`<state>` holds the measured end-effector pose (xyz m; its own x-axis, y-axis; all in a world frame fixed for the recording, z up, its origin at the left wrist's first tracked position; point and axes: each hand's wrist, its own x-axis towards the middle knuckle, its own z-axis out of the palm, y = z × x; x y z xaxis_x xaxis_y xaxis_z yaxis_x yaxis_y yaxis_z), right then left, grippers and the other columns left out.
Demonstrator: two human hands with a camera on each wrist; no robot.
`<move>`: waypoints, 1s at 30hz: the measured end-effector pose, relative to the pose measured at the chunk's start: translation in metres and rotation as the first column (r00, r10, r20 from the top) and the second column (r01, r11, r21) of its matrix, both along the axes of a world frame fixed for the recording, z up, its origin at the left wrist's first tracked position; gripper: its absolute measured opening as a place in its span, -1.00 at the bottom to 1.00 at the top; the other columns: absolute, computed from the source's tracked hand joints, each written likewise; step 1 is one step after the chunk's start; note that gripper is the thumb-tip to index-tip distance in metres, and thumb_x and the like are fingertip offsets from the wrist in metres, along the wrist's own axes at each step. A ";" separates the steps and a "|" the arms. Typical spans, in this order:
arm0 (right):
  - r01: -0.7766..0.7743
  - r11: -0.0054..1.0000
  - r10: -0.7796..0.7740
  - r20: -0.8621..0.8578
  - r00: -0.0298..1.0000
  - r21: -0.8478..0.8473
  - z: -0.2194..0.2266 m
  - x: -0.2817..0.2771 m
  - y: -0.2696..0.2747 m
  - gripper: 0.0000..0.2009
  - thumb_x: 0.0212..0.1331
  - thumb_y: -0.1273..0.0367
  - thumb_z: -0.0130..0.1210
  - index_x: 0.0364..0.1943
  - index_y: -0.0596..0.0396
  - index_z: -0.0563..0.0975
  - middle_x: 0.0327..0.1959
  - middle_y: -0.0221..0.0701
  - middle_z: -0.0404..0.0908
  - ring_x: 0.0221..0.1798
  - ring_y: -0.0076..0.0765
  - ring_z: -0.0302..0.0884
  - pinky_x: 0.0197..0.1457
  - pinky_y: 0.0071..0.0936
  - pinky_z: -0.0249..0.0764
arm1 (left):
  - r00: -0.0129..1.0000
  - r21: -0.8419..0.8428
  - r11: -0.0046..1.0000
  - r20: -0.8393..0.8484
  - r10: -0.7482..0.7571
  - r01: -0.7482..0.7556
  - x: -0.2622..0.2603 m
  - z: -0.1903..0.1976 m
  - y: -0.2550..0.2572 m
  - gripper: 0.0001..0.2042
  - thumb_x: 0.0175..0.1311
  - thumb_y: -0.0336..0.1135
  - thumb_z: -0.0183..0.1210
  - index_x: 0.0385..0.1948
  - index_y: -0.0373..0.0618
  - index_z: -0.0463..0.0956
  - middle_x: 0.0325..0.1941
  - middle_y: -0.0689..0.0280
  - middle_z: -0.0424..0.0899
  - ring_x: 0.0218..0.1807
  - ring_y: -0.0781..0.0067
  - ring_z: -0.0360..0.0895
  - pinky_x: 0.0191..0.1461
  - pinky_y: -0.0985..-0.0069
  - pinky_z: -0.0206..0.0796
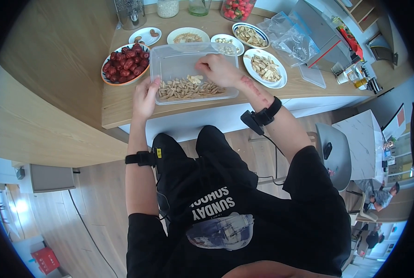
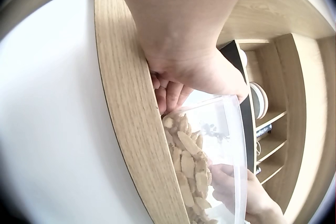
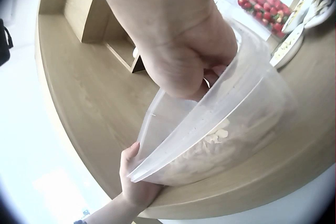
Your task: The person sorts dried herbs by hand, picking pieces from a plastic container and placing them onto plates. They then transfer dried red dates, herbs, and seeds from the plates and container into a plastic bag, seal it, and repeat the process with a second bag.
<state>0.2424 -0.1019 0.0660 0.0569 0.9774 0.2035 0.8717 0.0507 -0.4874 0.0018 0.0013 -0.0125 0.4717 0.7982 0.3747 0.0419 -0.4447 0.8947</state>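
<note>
A clear plastic container (image 1: 170,60) sits at the front edge of the wooden counter, tilted toward the person. Tan dried slices (image 1: 183,90) lie along its near side, with a small cluster of paler slices (image 1: 195,79) on top. The left hand (image 1: 145,98) grips the container's left end, thumb at the rim and fingers underneath, as the left wrist view shows. Inside the container, the right hand (image 1: 220,70) hangs over the slices with its fingers bent downward. I cannot tell whether those fingertips pinch anything.
Left of the container stands a bowl of red dates (image 1: 127,64). Behind it are small plates (image 1: 144,36), (image 1: 187,34) and a plate of pale pieces (image 1: 227,45). To the right are a striped bowl (image 1: 251,35), a white plate of slices (image 1: 265,66) and plastic bags (image 1: 290,39).
</note>
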 end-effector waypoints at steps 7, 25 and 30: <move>-0.039 0.938 -0.252 -0.756 0.604 -0.344 0.001 0.002 -0.002 -0.73 0.46 0.34 -0.08 -0.04 0.23 0.59 -0.16 -0.39 0.61 -0.08 -0.42 0.60 -0.09 -0.54 0.51 | 1.000 -0.010 1.000 -0.022 -0.002 0.002 -0.001 0.003 -0.001 -0.54 0.38 -0.02 0.06 -0.21 -0.40 0.58 -0.60 0.37 0.40 -0.46 0.57 0.29 -0.36 0.46 0.15; 0.440 0.893 -0.120 -0.888 0.444 0.100 0.033 0.103 -0.004 -0.81 0.41 0.55 -0.08 -0.01 0.38 0.49 0.00 -0.15 0.56 0.01 -0.24 0.59 0.23 -0.46 0.56 | 1.000 0.019 1.000 0.015 -0.004 0.004 0.002 0.001 -0.001 -0.54 0.39 -0.02 0.06 -0.18 -0.40 0.57 -0.57 0.29 0.45 -0.41 0.50 0.35 -0.27 0.43 0.25; 0.451 0.873 -0.296 -0.938 0.183 -0.187 -0.030 0.159 0.032 -0.82 0.30 0.65 -0.04 -0.06 0.39 0.48 -0.01 -0.15 0.46 0.01 -0.18 0.55 0.17 -0.35 0.60 | 0.999 0.031 1.000 -0.032 0.002 0.000 0.001 -0.005 0.004 -0.53 0.38 -0.02 0.08 -0.15 -0.40 0.58 -0.56 0.29 0.48 -0.40 0.50 0.37 -0.26 0.43 0.26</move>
